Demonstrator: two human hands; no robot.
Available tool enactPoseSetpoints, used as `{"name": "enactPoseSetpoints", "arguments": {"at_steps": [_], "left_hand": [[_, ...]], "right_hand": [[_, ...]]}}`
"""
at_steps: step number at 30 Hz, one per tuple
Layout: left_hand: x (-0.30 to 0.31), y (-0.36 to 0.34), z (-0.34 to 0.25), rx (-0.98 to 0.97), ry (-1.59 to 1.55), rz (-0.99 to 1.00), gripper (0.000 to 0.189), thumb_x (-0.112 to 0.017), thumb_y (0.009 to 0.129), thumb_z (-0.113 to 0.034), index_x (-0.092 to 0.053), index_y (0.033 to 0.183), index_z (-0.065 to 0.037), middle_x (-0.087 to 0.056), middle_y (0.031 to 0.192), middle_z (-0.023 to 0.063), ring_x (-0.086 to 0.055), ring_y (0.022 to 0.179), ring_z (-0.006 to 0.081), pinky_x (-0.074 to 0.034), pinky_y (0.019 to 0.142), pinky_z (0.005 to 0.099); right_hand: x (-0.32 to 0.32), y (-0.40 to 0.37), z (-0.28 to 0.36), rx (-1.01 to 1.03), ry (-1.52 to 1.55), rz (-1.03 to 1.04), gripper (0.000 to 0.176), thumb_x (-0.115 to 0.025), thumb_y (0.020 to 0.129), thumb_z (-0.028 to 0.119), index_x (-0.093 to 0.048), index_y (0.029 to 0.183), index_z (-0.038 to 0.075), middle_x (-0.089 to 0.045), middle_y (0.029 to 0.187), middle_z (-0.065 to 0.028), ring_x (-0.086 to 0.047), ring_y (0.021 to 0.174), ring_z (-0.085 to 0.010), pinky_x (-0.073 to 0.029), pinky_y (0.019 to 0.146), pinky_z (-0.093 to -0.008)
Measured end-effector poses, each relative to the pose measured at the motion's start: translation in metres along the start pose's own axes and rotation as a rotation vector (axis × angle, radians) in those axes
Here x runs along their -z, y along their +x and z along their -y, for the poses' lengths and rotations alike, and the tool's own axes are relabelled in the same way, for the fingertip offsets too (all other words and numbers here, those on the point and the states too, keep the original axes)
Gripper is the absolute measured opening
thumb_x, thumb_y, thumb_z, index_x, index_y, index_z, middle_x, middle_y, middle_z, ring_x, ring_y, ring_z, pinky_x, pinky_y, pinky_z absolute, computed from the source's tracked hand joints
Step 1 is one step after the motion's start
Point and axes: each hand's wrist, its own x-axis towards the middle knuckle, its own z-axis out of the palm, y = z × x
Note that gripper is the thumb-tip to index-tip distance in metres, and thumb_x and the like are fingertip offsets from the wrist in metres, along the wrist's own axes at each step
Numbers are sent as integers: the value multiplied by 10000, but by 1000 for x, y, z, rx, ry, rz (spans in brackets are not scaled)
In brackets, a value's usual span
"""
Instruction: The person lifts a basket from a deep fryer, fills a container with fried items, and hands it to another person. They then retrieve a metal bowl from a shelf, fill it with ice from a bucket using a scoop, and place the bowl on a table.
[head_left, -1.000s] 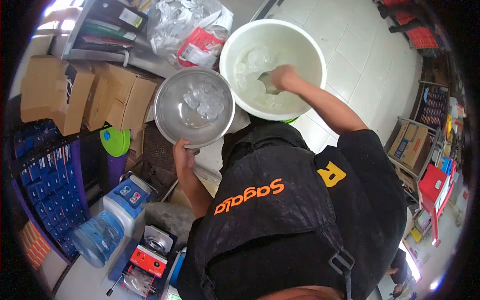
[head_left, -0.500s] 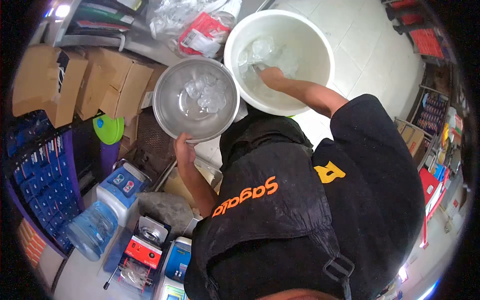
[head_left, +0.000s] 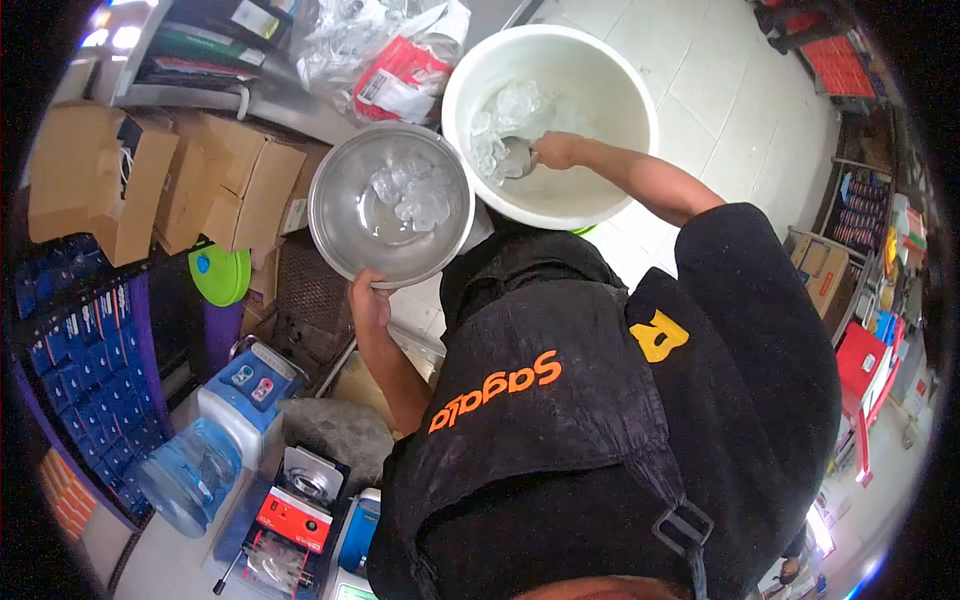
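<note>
My left hand (head_left: 371,297) grips the near rim of a steel mixing bowl (head_left: 345,235), which holds several ice chunks (head_left: 424,203). Right beside the bowl stands a large white bucket (head_left: 630,110). Inside it, my right hand (head_left: 557,150) is closed on a metal scoop (head_left: 516,159); the handle is mostly covered by my fingers. The scoop touches a heap of ice (head_left: 517,103) at the left side of the bucket.
A clear plastic bag (head_left: 345,45) with a red packet lies behind the bowl. Open cardboard boxes (head_left: 235,175) are at the left. A water dispenser with a blue bottle (head_left: 190,465) and a red machine (head_left: 295,518) stand at lower left.
My right hand has drawn back slightly to the right in the bucket, and more of the scoop shows. The left hand still holds the bowl in nearly the same place.
</note>
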Motion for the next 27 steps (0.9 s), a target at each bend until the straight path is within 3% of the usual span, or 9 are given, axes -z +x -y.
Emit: {"name": "enactPoseSetpoints", "arguments": {"at_steps": [4,10,13,16,19,22,25,27], "left_hand": [[0,-1,-3,-24,14,21,428,-536,645,-87,-517,1062,10,-582,984,94,-585,866,246,-482,746,415],[1,2,0,-30,6,-9,490,-539,644,-97,-482,1126,-28,-569,1016,82,-589,847,248,-494,715,408],[-18,-15,-12,-81,22,-27,467,-543,645,-100,-488,1101,-12,-570,1009,85,-591,835,243,-494,666,390],[-19,-16,-17,-32,59,-51,388,-538,659,-102,-510,1025,20,-587,938,99,-596,774,235,-482,605,358],[-29,-27,-30,-55,67,49,301,-529,674,-115,-532,929,45,-601,819,114,-593,662,218,-459,535,312],[-12,-13,-25,-82,34,17,260,-519,686,-124,-541,875,52,-600,730,121,-580,581,208,-447,495,281],[-17,-14,-37,-27,42,17,225,-518,670,-93,-531,857,32,-576,856,132,-588,723,250,-501,699,375],[-29,-26,-51,-41,120,22,213,-521,667,-94,-533,842,27,-575,852,124,-589,727,243,-498,710,368]], "right_hand": [[25,-18,-4,30,45,6,343,-542,807,333,-610,926,18,-611,874,-198,-579,852,-360,-453,756,-433],[63,-58,4,91,157,-10,378,-550,813,370,-607,956,24,-607,823,-206,-575,792,-365,-436,700,-422],[63,-72,3,114,246,-145,376,-574,806,365,-601,923,10,-589,756,-204,-557,726,-388,-429,650,-422],[64,-80,-2,83,321,-118,398,-552,825,367,-586,1060,47,-609,881,-186,-572,832,-334,-430,739,-387],[58,-86,-8,89,452,-131,369,-556,838,317,-574,1096,54,-620,935,-160,-581,873,-280,-428,777,-362],[56,-88,-12,90,601,-7,345,-553,849,268,-564,1120,54,-631,948,-122,-578,871,-224,-425,798,-338],[63,-96,-14,110,662,-45,324,-556,849,245,-572,1098,38,-633,916,-100,-560,845,-187,-420,794,-320],[79,-107,-15,98,633,-48,310,-559,847,240,-579,1068,23,-630,896,-101,-553,833,-185,-418,781,-318]]}}
